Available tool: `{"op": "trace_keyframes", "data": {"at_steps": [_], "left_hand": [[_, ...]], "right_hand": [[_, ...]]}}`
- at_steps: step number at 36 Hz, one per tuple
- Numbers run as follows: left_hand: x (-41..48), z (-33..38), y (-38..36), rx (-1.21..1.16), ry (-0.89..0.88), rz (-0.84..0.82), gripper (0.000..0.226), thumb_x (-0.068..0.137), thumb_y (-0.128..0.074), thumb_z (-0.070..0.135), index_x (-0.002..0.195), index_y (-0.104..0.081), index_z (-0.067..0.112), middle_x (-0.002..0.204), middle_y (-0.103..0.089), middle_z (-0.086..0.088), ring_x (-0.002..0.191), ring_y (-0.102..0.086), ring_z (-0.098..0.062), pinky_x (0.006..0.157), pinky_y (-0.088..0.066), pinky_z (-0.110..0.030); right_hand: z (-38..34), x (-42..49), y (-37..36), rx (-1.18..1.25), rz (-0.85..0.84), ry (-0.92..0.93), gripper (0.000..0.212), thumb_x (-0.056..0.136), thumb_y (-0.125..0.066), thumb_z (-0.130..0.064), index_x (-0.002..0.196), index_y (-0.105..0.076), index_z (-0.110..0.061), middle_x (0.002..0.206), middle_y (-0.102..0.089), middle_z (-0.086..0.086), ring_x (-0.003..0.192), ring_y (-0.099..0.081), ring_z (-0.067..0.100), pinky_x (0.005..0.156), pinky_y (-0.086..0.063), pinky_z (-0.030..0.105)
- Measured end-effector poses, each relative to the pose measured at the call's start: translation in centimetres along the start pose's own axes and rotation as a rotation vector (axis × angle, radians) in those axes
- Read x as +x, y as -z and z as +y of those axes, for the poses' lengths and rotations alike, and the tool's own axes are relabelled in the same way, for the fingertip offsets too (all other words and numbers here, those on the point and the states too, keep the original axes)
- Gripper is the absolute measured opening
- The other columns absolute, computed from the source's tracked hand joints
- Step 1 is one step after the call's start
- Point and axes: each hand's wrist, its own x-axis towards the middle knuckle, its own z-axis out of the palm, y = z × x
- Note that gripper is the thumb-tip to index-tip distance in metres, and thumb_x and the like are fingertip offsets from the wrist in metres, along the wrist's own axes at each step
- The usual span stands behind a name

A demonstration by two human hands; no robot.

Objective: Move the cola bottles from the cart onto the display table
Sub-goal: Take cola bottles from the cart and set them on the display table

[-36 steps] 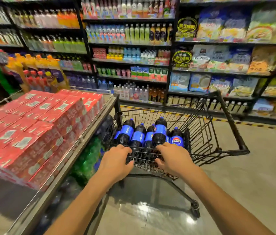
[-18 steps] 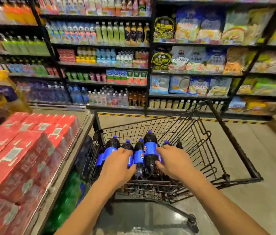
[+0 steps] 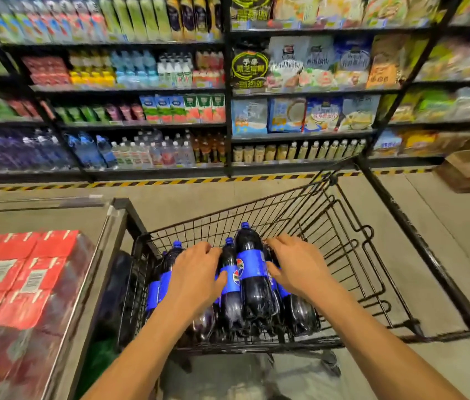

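The dark, blue-labelled plastic cola bottles (image 3: 252,272) stand packed together at the near end of the black wire cart (image 3: 343,226). None is yet on the grey worktop (image 3: 40,217) to the left, where red shrink-wrapped cartons (image 3: 26,272) fill the near part. My left hand (image 3: 196,275) wraps its grip over one bottle's shoulder, thumb against its neighbour. My right hand (image 3: 297,269) lies over the right-most bottle; whether that grip has closed I cannot tell. I'd close firmly round each neck, lift straight up clear of the wire rim, then carry left to the worktop beyond the cartons.
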Motion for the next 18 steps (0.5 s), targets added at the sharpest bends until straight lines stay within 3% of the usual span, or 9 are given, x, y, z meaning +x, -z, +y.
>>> {"op": "trace_keyframes", "data": {"at_steps": [6,10,12,15,16,18], "left_hand": [[5.5,-0.4,-2.8,-0.036,0.046,-0.084,0.046,0.095,-0.055,0.042,0.136,-0.054,0.021,0.127,-0.055,-0.002,0.115,-0.056,-0.023,0.096,-0.046,-0.035],[8.8,-0.9,-6.6,-0.142,0.165,-0.263,0.047,0.093,-0.056,0.042,0.135,-0.055,0.021,0.133,-0.055,-0.004,0.121,-0.055,-0.027,0.1,-0.047,-0.041],[9.9,-1.1,-9.0,-0.26,0.227,-0.349,0.052,0.088,-0.058,0.045,0.134,-0.055,0.022,0.132,-0.057,-0.006,0.123,-0.056,-0.028,0.101,-0.047,-0.041],[11.0,-1.1,-12.4,-0.498,0.34,-0.45,0.055,0.088,-0.068,0.038,0.137,-0.052,0.02,0.13,-0.061,-0.003,0.122,-0.059,-0.023,0.098,-0.044,-0.026],[11.2,-1.3,-14.2,-0.587,0.399,-0.485,0.061,0.086,-0.072,0.037,0.139,-0.049,0.017,0.13,-0.061,-0.001,0.123,-0.059,-0.021,0.098,-0.043,-0.023],[11.6,-1.1,-16.2,-0.728,0.502,-0.524,0.085,0.073,-0.076,0.055,0.142,-0.043,0.017,0.136,-0.059,0.002,0.127,-0.058,-0.017,0.106,-0.044,-0.028]], "right_hand": [[2.7,6.2,-2.5,0.036,-0.104,0.01,0.049,0.1,-0.056,-0.045,0.144,-0.052,-0.022,0.131,-0.062,0.003,0.117,-0.062,0.026,0.095,-0.055,0.042],[4.8,10.9,-5.1,0.11,-0.223,0.003,0.052,0.101,-0.057,-0.046,0.147,-0.049,-0.022,0.137,-0.059,0.005,0.123,-0.06,0.027,0.098,-0.055,0.046],[5.7,13.1,-6.8,0.207,-0.283,-0.015,0.051,0.099,-0.059,-0.047,0.144,-0.051,-0.023,0.135,-0.061,0.006,0.123,-0.061,0.029,0.099,-0.055,0.047],[7.1,16.0,-9.6,0.4,-0.355,-0.084,0.05,0.096,-0.063,-0.047,0.141,-0.056,-0.026,0.132,-0.066,0.007,0.12,-0.064,0.029,0.098,-0.056,0.048],[7.4,16.8,-10.5,0.463,-0.373,-0.116,0.05,0.096,-0.066,-0.045,0.14,-0.057,-0.024,0.131,-0.067,0.007,0.119,-0.065,0.029,0.098,-0.056,0.046],[8.0,18.3,-12.0,0.597,-0.388,-0.182,0.047,0.095,-0.07,-0.04,0.135,-0.061,-0.018,0.123,-0.071,0.006,0.115,-0.067,0.029,0.094,-0.054,0.038]]}}
